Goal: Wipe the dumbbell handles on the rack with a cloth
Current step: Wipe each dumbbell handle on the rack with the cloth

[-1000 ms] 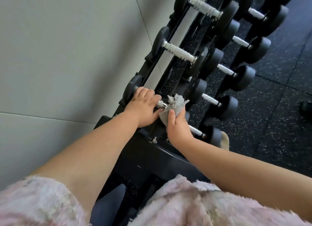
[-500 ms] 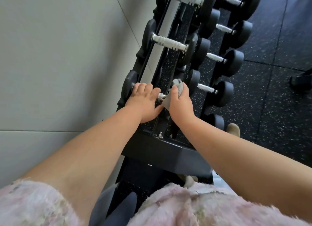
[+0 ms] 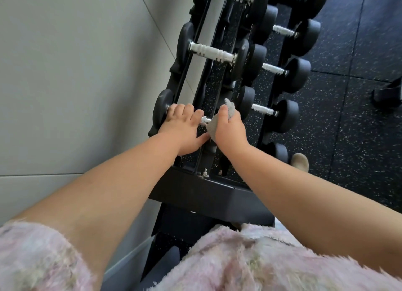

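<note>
head view: the left hand (image 3: 185,129) curls around the ribbed silver handle (image 3: 204,119) of the nearest black round-headed dumbbell (image 3: 162,110) on the black metal rack (image 3: 195,188). the right hand (image 3: 230,131) clutches a crumpled grey cloth (image 3: 212,127), pressing it against that handle's right end.

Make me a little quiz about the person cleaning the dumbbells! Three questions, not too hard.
1. True or false: the right hand holds a grey cloth.
2. What does the left hand grip?
A) a dumbbell handle
B) a water bottle
C) a broom
3. Fill in the gap: the dumbbell heads are coloured ___.

Key: 1 true; 2 A; 3 black.
</note>
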Demonstrator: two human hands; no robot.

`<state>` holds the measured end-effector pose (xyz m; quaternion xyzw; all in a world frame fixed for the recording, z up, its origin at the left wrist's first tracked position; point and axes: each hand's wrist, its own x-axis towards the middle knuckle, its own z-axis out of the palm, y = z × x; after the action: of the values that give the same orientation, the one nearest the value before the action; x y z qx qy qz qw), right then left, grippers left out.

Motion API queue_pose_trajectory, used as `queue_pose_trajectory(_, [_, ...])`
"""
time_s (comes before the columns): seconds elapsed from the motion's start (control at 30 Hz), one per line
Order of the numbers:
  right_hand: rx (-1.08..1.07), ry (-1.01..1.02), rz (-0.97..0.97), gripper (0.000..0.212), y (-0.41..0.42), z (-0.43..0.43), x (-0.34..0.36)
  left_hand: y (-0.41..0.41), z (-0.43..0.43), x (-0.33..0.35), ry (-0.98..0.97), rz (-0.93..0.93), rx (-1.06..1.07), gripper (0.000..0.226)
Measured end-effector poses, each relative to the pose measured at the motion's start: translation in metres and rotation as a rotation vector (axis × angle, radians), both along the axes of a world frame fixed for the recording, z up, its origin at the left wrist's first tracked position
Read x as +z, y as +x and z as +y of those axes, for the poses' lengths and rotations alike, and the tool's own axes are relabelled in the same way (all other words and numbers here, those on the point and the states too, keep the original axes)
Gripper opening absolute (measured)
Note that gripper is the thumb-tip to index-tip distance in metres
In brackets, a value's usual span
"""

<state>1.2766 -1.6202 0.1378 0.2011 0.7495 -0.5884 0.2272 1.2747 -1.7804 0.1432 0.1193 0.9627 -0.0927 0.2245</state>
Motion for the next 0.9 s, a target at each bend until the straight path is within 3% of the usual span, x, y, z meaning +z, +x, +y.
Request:
queue_pose_trajectory(0.13, [0.035, -0.028, -0.025, 0.048, -0.021, 0.008, 0.000, 0.005, -0.002, -0.003, -0.012, -0.003, -0.015, 0.070])
queue_pose_trajectory(0.3, [-0.034, -0.186, -0.157, 0.058, 0.012, 0.004, -0.004, 0.009, -0.002, -0.006, -0.002, 0.004, -0.017, 0.068])
queue_pose_trajectory(0.5, [-0.014, -0.105, -0.316, 0.071, 0.014, 0.012, 0.006, 0.009, -0.001, -0.004, -0.006, 0.012, -0.016, 0.073])
queue_pose_trajectory(0.63, [-0.234, -0.134, -0.515, 0.080, -0.019, 0.001, 0.004, 0.010, 0.001, -0.002, -0.020, 0.007, -0.002, 0.072])
queue_pose_trajectory(0.8, [0.079, 0.081, -0.027, 0.043, 0.003, 0.005, 0.023, 0.010, 0.003, 0.000, 0.031, -0.009, 0.042, 0.077])
queue_pose_trajectory(0.9, [0.226, 0.126, 0.158, 0.038, 0.007, 0.014, 0.028, 0.010, 0.003, 0.002, 0.030, -0.018, 0.053, 0.075])
